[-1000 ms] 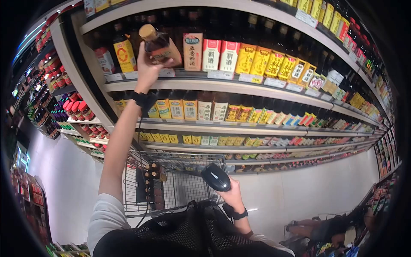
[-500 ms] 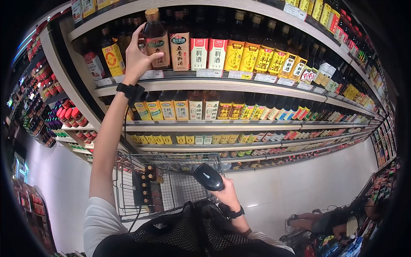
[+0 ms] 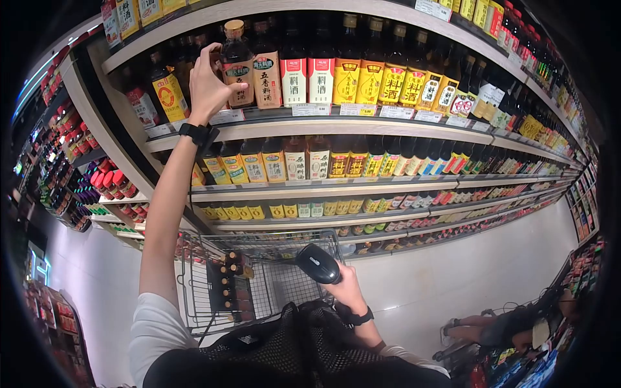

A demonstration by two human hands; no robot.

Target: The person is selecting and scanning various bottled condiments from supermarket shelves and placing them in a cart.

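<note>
The dark bottle (image 3: pixel 237 63) with the gold cap stands upright on the top shelf (image 3: pixel 362 123), at the left end of the front row of cooking-wine bottles, touching the bottle with the cream label (image 3: pixel 266 70) just to its right. Your left hand (image 3: pixel 207 87) is raised to it and wraps it from the left: the fingers curl behind the glass and the thumb presses across the lower edge of its brown label, so the hand is closed around the bottle. A black wristband (image 3: pixel 196 134) sits on that wrist, just below the shelf edge with its white price tags.

To the left of the bottle, past your hand, stands a bottle with a yellow label (image 3: pixel 169 96). To its right the row runs on in red-and-white, then yellow labels. Below the bottle, the next shelves (image 3: pixel 336 189) carry tight rows of smaller bottles with yellow labels.

Well below the bottle, the wire cart (image 3: pixel 259 278) stands against the shelving, with a dark case of small bottles (image 3: pixel 228 284) upright in its left part. At the cart's right rim your right hand (image 3: pixel 345 291) is closed around the grip of a black barcode scanner (image 3: pixel 318 264), its head pointing up and left over the basket. A black band circles that wrist too. Far down to the right of the cart another person (image 3: pixel 511 326) crouches on the pale floor (image 3: pixel 440 284).
</note>
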